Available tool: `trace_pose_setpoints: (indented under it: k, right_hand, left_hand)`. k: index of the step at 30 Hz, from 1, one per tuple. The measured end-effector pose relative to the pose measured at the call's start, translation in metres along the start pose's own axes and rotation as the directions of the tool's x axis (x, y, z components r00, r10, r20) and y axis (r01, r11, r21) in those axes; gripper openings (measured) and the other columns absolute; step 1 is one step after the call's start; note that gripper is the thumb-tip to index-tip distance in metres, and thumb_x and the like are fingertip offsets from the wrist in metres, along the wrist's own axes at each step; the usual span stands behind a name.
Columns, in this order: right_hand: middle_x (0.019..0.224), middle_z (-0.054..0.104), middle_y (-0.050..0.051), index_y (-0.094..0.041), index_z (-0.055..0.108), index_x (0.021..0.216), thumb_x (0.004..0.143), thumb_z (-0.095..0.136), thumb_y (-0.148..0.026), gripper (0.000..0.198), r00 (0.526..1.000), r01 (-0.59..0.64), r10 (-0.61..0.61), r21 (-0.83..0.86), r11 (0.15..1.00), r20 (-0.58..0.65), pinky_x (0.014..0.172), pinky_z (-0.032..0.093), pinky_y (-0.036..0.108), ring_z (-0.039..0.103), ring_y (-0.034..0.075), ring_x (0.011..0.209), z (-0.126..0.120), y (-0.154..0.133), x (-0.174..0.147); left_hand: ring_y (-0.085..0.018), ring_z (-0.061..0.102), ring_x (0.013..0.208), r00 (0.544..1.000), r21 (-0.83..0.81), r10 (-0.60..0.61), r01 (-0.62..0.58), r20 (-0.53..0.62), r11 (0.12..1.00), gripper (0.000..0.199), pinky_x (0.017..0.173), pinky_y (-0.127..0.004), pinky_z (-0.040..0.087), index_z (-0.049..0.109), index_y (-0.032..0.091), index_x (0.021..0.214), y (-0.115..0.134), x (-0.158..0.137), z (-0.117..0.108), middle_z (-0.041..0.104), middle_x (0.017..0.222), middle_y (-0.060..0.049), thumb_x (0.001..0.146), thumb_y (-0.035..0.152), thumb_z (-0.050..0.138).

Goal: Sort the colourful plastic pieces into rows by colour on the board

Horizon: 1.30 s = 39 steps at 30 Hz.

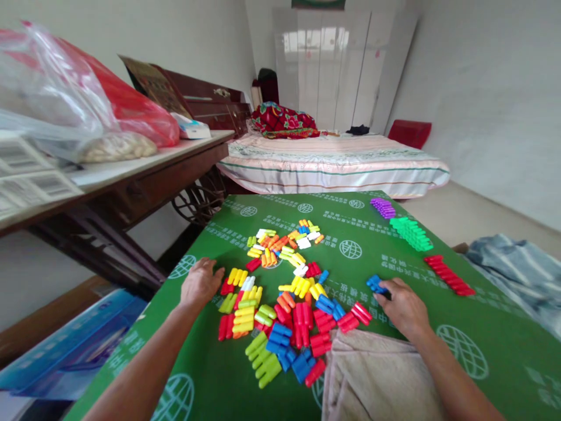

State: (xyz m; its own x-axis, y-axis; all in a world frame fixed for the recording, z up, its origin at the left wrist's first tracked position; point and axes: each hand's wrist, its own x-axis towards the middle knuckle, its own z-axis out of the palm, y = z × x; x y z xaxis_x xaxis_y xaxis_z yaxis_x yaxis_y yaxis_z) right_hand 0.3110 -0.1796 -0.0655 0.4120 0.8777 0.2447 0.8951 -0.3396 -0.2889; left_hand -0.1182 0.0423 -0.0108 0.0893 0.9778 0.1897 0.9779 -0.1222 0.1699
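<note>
My right hand (404,307) pinches a blue plastic building piece (376,285) between thumb and fingers, just above or on the green board, right of the loose pile. Flat on the board at the pile's left side lies my left hand (202,282), its fingers apart and holding nothing. Closest to it are yellow pieces (238,276) and a small red piece (227,287). Across the middle spread several red pieces (302,324), other blue pieces (279,338), lime-green pieces (264,358), plus orange and white ones.
Along the right edge of the green board (350,374) stand rows of purple pieces (383,207), bright green pieces (411,234) and red pieces (449,275). A folded beige cloth (381,377) lies at the front. A sewing table (193,158) with bags is left; a bed (337,161) stands behind.
</note>
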Motion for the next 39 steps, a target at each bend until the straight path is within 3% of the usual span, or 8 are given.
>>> trace_pose_setpoints:
  k: [15,26,35,39]
  right_hand:
    - [0.099,0.066,0.008,-0.02,0.066,0.097,0.087,0.045,-0.042,0.032,0.987,0.06,-0.054,0.035,0.998,-0.154,0.075,0.048,0.034,0.058,0.024,0.091,0.009,0.007,-0.01]
    - [0.1,0.067,0.009,-0.019,0.067,0.099,0.089,0.046,-0.039,0.031,0.989,0.104,-0.104,-0.004,0.995,-0.108,0.075,0.049,0.035,0.059,0.024,0.092,0.001,-0.003,-0.007]
    - [0.096,0.068,0.006,-0.021,0.067,0.095,0.086,0.052,-0.034,0.022,0.992,0.101,-0.093,0.088,0.991,-0.085,0.074,0.05,0.031,0.063,0.02,0.087,0.002,-0.003,0.001]
    - [0.091,0.068,0.004,-0.021,0.068,0.093,0.084,0.054,-0.031,0.019,0.996,0.079,-0.074,0.103,0.992,-0.054,0.072,0.049,0.029,0.063,0.019,0.083,0.008,-0.006,0.019]
  left_hand:
    - [-0.036,0.027,0.14,0.987,0.055,-0.142,0.138,0.076,0.989,0.063,0.109,-0.062,0.027,0.049,0.011,0.128,0.036,0.062,0.032,0.037,0.148,-0.022,0.088,0.055,0.029]
    - [-0.039,0.026,0.139,0.996,0.047,-0.061,0.058,0.066,0.997,0.07,0.108,-0.064,0.024,0.043,0.003,0.129,0.043,0.05,0.027,0.035,0.147,-0.026,0.092,0.057,0.018]
    - [-0.04,0.03,0.135,0.994,0.079,-0.072,0.066,0.076,0.995,0.071,0.105,-0.062,0.028,0.047,0.004,0.124,0.044,0.057,0.025,0.042,0.14,-0.026,0.089,0.058,0.017]
    - [-0.041,0.029,0.135,0.992,0.09,-0.1,0.093,0.076,0.992,0.072,0.104,-0.063,0.028,0.047,0.004,0.125,0.042,0.059,0.025,0.039,0.142,-0.026,0.088,0.058,0.015]
